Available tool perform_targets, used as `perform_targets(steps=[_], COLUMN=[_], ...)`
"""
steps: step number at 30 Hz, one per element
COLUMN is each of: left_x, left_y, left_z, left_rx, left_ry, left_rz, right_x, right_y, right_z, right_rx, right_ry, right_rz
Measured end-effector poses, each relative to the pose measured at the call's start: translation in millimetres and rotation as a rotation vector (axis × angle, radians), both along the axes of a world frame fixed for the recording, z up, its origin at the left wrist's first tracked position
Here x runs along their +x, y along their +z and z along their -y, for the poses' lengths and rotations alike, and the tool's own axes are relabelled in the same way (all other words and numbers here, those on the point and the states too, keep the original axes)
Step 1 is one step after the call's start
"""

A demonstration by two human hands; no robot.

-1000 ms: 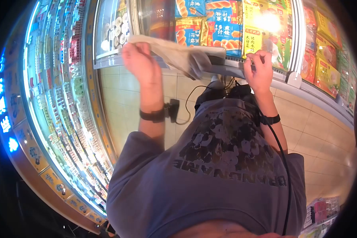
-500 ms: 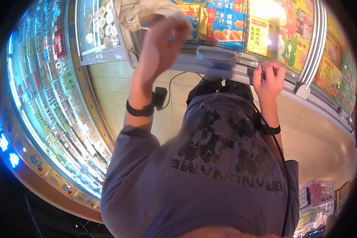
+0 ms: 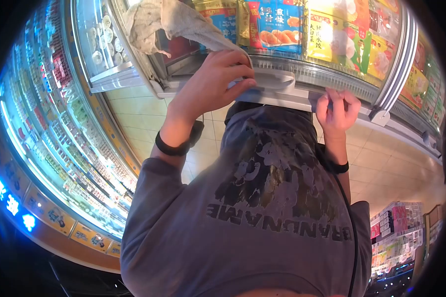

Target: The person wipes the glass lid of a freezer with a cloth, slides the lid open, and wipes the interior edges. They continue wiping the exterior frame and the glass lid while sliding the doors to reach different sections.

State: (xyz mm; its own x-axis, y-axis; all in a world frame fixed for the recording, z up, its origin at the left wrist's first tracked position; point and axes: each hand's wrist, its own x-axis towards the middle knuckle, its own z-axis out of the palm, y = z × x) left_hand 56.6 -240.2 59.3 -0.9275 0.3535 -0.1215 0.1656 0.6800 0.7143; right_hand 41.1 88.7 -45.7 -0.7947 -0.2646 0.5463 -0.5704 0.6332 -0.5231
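A beige cloth lies bunched over the freezer's left part, and its narrow end runs down to my left hand. The fingers of that hand are closed around the cloth's end, just beside the grey handle on the freezer's front edge. My right hand has its fingers curled over the front rail of the freezer, to the right of the handle. Under the glass lie a blue dumpling bag and yellow dumpling bags.
At the upper left, a neighbouring freezer section holds round pale items. A lit shelf of packaged goods curves along the left side. Tiled floor shows below the freezer. More stocked shelves stand at the lower right.
My left hand has come down and right to the handle, drawing the cloth's end with it. My right hand stays at the rail. The view has shifted slightly.
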Motion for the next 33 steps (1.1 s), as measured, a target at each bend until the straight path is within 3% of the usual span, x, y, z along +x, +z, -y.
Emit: perform_targets(steps=[6, 15, 17, 20, 24, 27, 29, 33], left_x=[-22.2, -5.4, -4.1, -3.0, -17.7, -10.0, 0.4, 14.9], left_y=[-25.4, -9.8, -2.9, -19.8, -23.5, -20.8, -13.6, -4.3], left_z=[-32.8, -20.1, -13.9, -25.7, -47.7, -45.4, -30.8, 9.7], left_rx=[0.316, 0.058, 0.083, 0.216, 0.266, 0.192, 0.017, -0.034], left_ry=[-0.129, -0.043, -0.044, -0.041, -0.083, -0.078, -0.030, 0.015], left_rz=[0.095, 0.052, 0.144, 0.035, 0.086, 0.049, 0.021, 0.099], right_x=[1.2, -0.3, 0.5, 1.9, 2.2, 1.3, 1.1, -0.5], right_y=[1.1, -1.3, -0.9, -0.5, 3.0, 0.1, -1.3, -2.1], right_z=[0.0, 0.0, -0.7, -0.5, -0.2, -1.5, -2.0, -2.6], right_rx=[0.002, 0.000, 0.000, 0.001, 0.008, 0.010, 0.018, 0.049], right_ry=[-0.008, -0.017, -0.013, -0.011, -0.001, 0.004, 0.005, -0.003], right_rz=[0.010, -0.004, -0.001, 0.001, 0.019, 0.009, -0.001, -0.029])
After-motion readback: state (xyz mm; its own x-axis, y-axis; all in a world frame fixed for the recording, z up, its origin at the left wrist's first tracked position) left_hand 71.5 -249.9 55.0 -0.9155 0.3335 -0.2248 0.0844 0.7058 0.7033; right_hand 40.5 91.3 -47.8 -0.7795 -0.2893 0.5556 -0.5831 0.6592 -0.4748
